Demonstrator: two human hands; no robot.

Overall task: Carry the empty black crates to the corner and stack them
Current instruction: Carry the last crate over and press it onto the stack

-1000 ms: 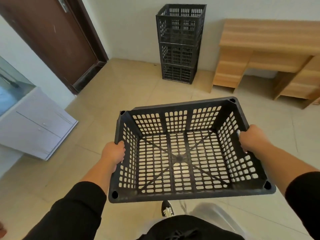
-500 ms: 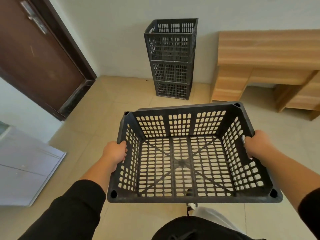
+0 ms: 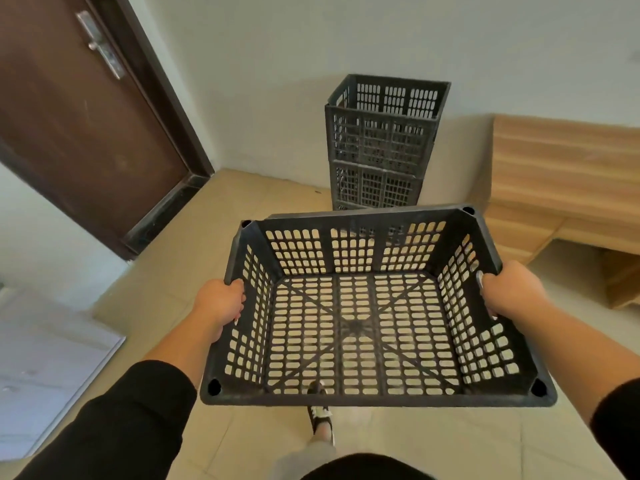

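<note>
An empty black slotted crate [image 3: 367, 396] hangs level in front of me, held off the floor. My left hand [image 3: 220, 304] grips its left rim and my right hand [image 3: 510, 292] grips its right rim. Straight ahead against the white wall stands a stack of black crates [image 3: 381, 143], three high as far as I can see; the lowest one is mostly hidden behind the far rim of the carried crate.
A dark brown door [image 3: 76, 119] fills the upper left. A wooden desk [image 3: 561, 188] stands just right of the stack. A white cabinet [image 3: 38, 368] juts in at the lower left. Beige tiled floor [image 3: 194, 244] lies between me and the stack; my shoe [image 3: 320, 415] shows below the crate.
The stack, door and desk have grown larger and closer as I carried the crate towards the wall. Both hands keep the same grip on the rims.
</note>
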